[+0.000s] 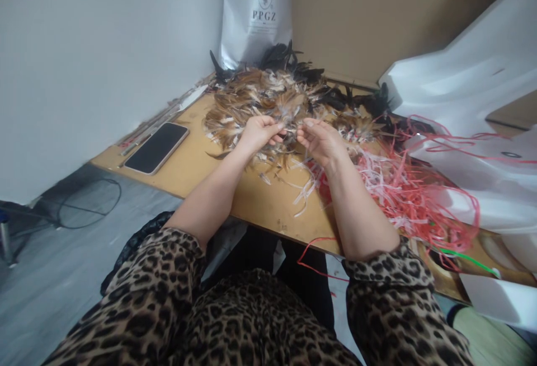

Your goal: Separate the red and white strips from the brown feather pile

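A big heap of brown and white feathers (255, 100) lies on the wooden table (197, 164), with black feathers (285, 58) behind it. My left hand (258, 134) and my right hand (321, 139) meet over the near edge of the heap. Both pinch a small bunch of brown feathers (290, 129) between their fingertips. Leopard-print sleeves cover both upper arms.
A black phone (156, 147) lies at the table's left, next to thin rods (155, 120) by the wall. A tangle of red and white strips (403, 187) covers the right side. A white PPGZ bag (255, 13) stands at the back; white foam sheets (470, 86) lie at the right.
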A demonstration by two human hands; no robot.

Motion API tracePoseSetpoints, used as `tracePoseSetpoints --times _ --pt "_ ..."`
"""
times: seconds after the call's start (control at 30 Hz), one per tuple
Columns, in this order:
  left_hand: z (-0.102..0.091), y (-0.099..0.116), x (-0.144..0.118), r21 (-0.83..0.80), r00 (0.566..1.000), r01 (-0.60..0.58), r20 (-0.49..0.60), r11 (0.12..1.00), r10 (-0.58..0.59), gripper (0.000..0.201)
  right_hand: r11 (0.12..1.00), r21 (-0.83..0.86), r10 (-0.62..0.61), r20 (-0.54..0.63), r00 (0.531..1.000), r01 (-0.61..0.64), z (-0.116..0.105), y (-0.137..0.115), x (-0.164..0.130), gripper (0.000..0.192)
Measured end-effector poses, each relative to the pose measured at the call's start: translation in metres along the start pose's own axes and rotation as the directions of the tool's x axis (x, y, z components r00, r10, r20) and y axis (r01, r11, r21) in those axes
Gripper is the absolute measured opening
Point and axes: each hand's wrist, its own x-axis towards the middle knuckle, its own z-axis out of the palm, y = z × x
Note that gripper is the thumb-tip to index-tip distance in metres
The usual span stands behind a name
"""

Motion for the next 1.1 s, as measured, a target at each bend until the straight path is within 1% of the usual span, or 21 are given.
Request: tracePoseSetpoints --times 0.17,0.27,0.33,0.4,0.5,0.57,0.63,0.7,0.77,0.87,0.93,1.03,1.1 --pt "0.005 0.0 -0.001 0.129 0.999 -0.048 0.008 0.991 0.047 0.013 0.998 0.053 0.03 0.032 0.999 -0.032 -0.003 -0.001 0.001 0.014" --pt "0.007 -0.002 -0.003 0.132 0.999 -0.038 0.031 0.99 0.034 0.014 0.992 0.115 0.05 0.046 0.998 -0.055 -0.003 -0.002 0.001 0.01" --pt "0.007 -0.005 -0.003 0.072 0.999 -0.02 0.052 0.997 0.016 0.014 0.987 0.148 0.061 0.035 0.998 -0.065 -0.001 -0.003 0.001 0.008" --pt "0.006 -0.009 -0.001 -0.037 0.997 0.018 0.079 0.999 -0.015 0.013 0.984 0.169 0.058 0.021 0.998 -0.06 0.002 -0.003 0.0 0.008" --pt "0.003 -0.012 0.002 -0.249 0.988 0.128 0.113 0.96 -0.103 0.008 0.985 0.172 0.019 0.032 0.999 -0.024 0.005 -0.002 -0.002 0.012" --pt "0.002 -0.012 0.005 -0.382 0.979 0.197 0.129 0.903 -0.16 0.002 0.99 0.14 -0.007 0.05 0.999 0.0 0.006 -0.001 -0.002 0.019" --pt "0.0 -0.01 0.006 -0.482 0.97 0.244 0.138 0.841 -0.202 0.007 0.997 0.071 -0.015 0.046 0.999 0.011 0.006 0.002 -0.003 0.025" --pt "0.0 -0.008 0.006 -0.543 0.963 0.268 0.142 0.796 -0.227 0.012 0.999 -0.029 -0.025 0.011 1.0 0.025 0.007 0.006 -0.002 0.03" --pt "0.0 -0.006 0.006 -0.571 0.961 0.277 0.149 0.773 -0.235 0.014 0.989 -0.134 -0.069 -0.034 0.997 0.064 0.008 0.011 -0.001 0.034" --pt "0.002 -0.006 0.004 -0.566 0.954 0.298 0.176 0.768 -0.241 0.013 0.957 -0.253 -0.173 -0.089 0.981 0.145 0.009 0.017 0.0 0.037" --pt "0.004 -0.007 0.003 -0.542 0.95 0.313 0.185 0.78 -0.253 0.01 0.934 -0.303 -0.229 -0.107 0.968 0.188 0.01 0.019 0.001 0.035" --pt "0.006 -0.01 0.002 -0.482 0.953 0.299 0.185 0.823 -0.238 0.005 0.906 -0.352 -0.289 -0.111 0.951 0.235 0.009 0.02 0.002 0.03" --pt "0.007 -0.012 0.002 -0.425 0.963 0.262 0.177 0.866 -0.205 0.001 0.892 -0.373 -0.313 -0.106 0.944 0.254 0.008 0.02 0.002 0.029"
